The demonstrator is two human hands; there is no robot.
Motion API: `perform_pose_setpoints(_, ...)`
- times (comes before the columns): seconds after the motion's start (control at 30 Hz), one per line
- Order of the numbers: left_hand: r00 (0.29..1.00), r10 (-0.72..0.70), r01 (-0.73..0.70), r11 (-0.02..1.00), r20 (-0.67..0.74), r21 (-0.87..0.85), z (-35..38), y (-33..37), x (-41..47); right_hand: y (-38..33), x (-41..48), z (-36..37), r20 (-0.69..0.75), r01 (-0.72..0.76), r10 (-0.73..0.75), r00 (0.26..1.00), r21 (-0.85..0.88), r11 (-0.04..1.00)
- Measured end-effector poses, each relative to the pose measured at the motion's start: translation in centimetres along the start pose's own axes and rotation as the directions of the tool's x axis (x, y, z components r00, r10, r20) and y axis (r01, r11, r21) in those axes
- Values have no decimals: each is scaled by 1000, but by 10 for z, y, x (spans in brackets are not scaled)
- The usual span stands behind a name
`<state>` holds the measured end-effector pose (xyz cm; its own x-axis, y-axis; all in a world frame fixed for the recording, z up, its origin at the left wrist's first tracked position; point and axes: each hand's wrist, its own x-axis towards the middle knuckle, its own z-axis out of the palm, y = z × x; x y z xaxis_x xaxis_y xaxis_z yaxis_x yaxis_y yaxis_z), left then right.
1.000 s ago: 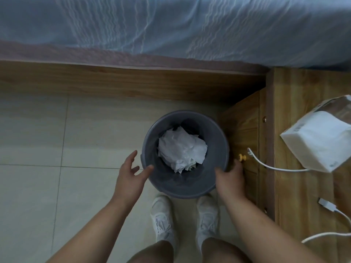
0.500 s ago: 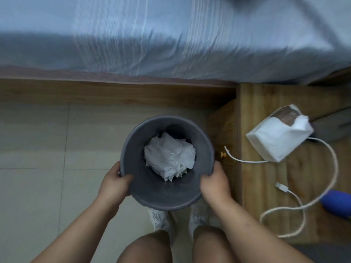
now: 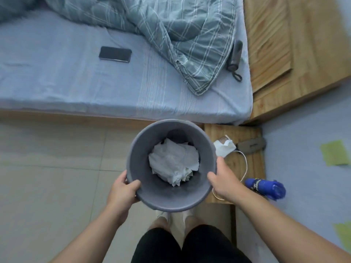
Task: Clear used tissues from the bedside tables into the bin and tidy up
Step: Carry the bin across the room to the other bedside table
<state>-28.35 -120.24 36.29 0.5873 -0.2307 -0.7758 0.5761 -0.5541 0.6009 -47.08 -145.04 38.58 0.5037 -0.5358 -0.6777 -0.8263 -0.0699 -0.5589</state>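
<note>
A round grey bin (image 3: 167, 196) is held up in front of me, well above the floor, with crumpled white tissues (image 3: 173, 162) piled inside. My left hand (image 3: 123, 190) grips its left rim, thumb inside the wall. My right hand (image 3: 224, 183) grips the right rim. Behind the bin to the right stands the wooden bedside table (image 3: 247, 133), with a white tissue pack (image 3: 224, 149) on it, partly hidden by the bin.
A white cable (image 3: 245, 164), a grey flat object (image 3: 250, 145) and a blue bottle (image 3: 266, 188) lie at the table. The bed (image 3: 76, 82) holds a black phone (image 3: 115, 54), a plaid quilt (image 3: 171, 35) and a folded umbrella (image 3: 235, 54). Tiled floor (image 3: 47, 168) lies left.
Both hands closed on the bin's rim and lifted it off the floor. My view rose, so the bed top and the whole bedside table now show.
</note>
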Motion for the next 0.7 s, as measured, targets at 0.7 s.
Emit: perform_pose_setpoints(0.7,917,-95,-166,792,-387,-588,-277,-52,-116,-281,-42,194,481,557,-400,780,-243,794)
